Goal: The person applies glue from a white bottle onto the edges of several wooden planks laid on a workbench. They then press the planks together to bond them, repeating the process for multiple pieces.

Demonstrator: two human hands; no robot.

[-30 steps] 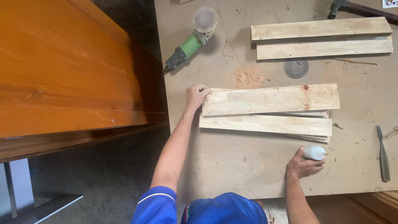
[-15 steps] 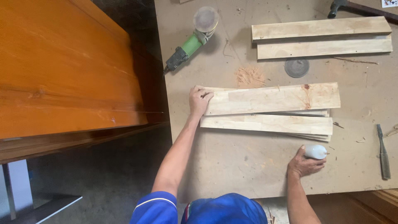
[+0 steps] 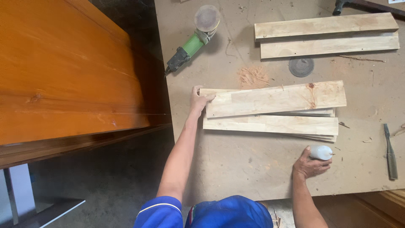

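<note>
My left hand [image 3: 198, 100] grips the left end of the top pale wooden board [image 3: 276, 99], which lies across a stack of similar boards [image 3: 270, 125] on the workbench [image 3: 236, 164]. My right hand [image 3: 310, 165] rests near the bench's front edge and holds a small white glue bottle [image 3: 321, 152], its nozzle pointing right. The bottle lies just below the right end of the stack.
A green angle grinder [image 3: 195, 39] with a sanding disc lies at the back left. Two more boards [image 3: 327, 34] sit at the back right, a dark round disc [image 3: 301, 66] and a sawdust pile [image 3: 252, 77] below them. A chisel [image 3: 390, 151] lies far right. An orange-brown wooden panel [image 3: 63, 71] stands left.
My left hand has slid slightly down and right along the end of the top board. My right hand with the bottle has stayed put.
</note>
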